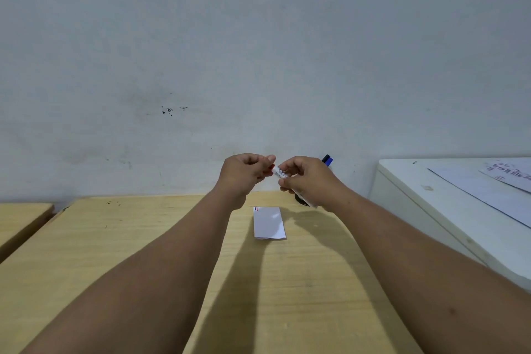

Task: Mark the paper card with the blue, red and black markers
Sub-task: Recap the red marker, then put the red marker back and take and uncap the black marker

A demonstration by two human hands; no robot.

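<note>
A single head-worn view is given, aimed forward and slightly down over the desk (115, 238) toward a wall (258, 37); both forearms are seen close below, reaching outward.

A plain grey-white wall (258, 52) with small dark specks fills the far side. Near it stands a pale wooden table (129, 238). A white cabinet (431, 195) sits right, papers on top.

White paper card (269, 223) with blue and red strokes lies on pale yellow wood-grain table (115, 238); wall (258, 37) grey.
</note>
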